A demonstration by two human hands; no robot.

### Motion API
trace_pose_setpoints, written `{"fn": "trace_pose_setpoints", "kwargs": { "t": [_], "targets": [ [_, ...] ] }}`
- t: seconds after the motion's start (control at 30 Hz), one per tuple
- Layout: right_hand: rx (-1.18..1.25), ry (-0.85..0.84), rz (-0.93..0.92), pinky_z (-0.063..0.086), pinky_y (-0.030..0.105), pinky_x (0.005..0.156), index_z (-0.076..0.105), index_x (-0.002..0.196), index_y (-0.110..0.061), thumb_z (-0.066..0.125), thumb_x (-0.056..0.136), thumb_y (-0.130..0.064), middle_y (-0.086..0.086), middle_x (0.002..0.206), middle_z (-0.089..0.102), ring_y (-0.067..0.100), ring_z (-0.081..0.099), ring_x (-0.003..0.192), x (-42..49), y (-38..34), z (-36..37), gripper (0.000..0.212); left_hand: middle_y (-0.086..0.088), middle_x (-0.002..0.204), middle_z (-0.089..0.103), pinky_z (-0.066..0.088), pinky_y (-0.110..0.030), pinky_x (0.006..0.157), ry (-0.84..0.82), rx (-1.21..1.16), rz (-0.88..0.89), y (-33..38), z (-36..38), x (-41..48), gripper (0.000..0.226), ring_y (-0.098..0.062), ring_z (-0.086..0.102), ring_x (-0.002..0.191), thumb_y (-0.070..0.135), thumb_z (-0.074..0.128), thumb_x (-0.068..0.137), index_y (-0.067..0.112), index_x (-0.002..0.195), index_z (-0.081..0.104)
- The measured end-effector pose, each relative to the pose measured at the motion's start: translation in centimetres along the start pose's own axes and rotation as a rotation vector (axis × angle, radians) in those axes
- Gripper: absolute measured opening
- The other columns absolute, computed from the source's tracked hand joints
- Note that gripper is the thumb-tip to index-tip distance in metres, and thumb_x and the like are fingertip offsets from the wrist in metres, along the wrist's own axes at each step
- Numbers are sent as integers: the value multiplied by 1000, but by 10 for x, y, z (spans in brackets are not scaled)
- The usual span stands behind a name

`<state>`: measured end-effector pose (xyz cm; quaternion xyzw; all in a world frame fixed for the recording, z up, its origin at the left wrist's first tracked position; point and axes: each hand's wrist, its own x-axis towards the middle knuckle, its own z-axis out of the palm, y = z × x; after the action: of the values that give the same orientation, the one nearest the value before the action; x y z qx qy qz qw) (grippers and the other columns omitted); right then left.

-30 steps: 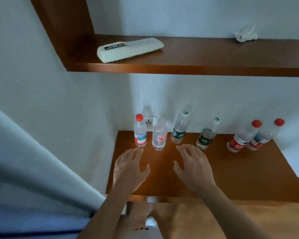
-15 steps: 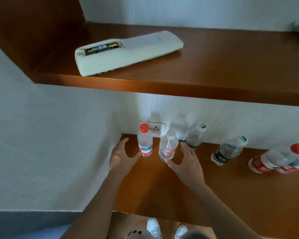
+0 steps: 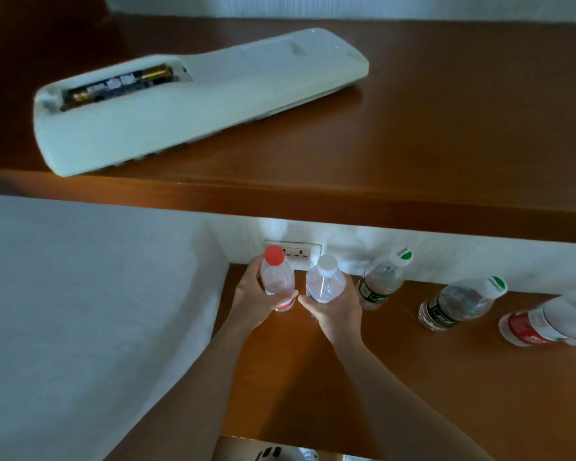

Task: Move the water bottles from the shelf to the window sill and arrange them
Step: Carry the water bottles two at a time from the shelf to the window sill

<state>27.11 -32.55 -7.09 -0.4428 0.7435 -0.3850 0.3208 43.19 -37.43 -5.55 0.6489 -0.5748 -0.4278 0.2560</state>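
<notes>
The left hand (image 3: 251, 302) curls its fingers round a clear plastic bottle with a red cap (image 3: 276, 277). The right hand (image 3: 338, 311) grips a clear plastic bottle with a white cap (image 3: 325, 282) just beside it. Both bottles are upright at the back left corner of the brown wooden lower shelf (image 3: 396, 377), in front of a white wall socket (image 3: 300, 252). Both forearms reach in over the front edge, across a broad stretch of wood. Two green-capped bottles (image 3: 381, 281) and a red-labelled bottle (image 3: 542, 324) line the back edge rightward. A brown upper shelf (image 3: 446, 128) overhangs them, carrying a white remote control (image 3: 213, 98).
</notes>
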Motion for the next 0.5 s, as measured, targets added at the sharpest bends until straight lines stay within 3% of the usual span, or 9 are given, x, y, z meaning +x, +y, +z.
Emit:
{"fn": "trace_pose_setpoints", "kwargs": {
  "t": [0.07,0.2,0.37,0.43,0.5],
  "targets": [
    [-6,-5,1,40,17,94,51,131,-11,92,66,-24,-7,115,55,8,49,110,2,1,2,78,6,123,57,53,-43,96,-13,23,1,0,2,3,82,-20,56,115,39,88,64,31,133,44],
    [-27,-25,-9,49,27,99,49,133,-13,90,68,-28,1,122,62,14,57,113,1,1,-1,78,10,118,52,50,-40,96,19,23,-23,6,4,2,73,-15,53,111,35,86,70,33,128,41],
    [2,-33,-70,40,10,93,45,138,-12,90,67,-42,-7,119,52,7,49,111,-1,-23,-21,89,15,107,49,44,-23,84,97,-49,-65,26,-6,-19,66,-11,52,100,33,84,74,35,123,39],
    [77,-52,-125,44,6,89,48,135,-15,88,62,-55,-10,118,56,8,54,109,1,-36,-30,93,20,98,50,42,-9,73,139,-116,-34,40,-10,-35,63,-6,54,87,28,83,75,35,120,40],
    [151,-75,-126,55,24,92,51,130,-21,82,56,-70,-6,118,65,14,62,110,-1,-47,-38,94,20,96,53,41,-6,60,183,-210,-11,50,-14,-50,59,-3,56,84,27,83,75,33,117,44]
  ]
}}
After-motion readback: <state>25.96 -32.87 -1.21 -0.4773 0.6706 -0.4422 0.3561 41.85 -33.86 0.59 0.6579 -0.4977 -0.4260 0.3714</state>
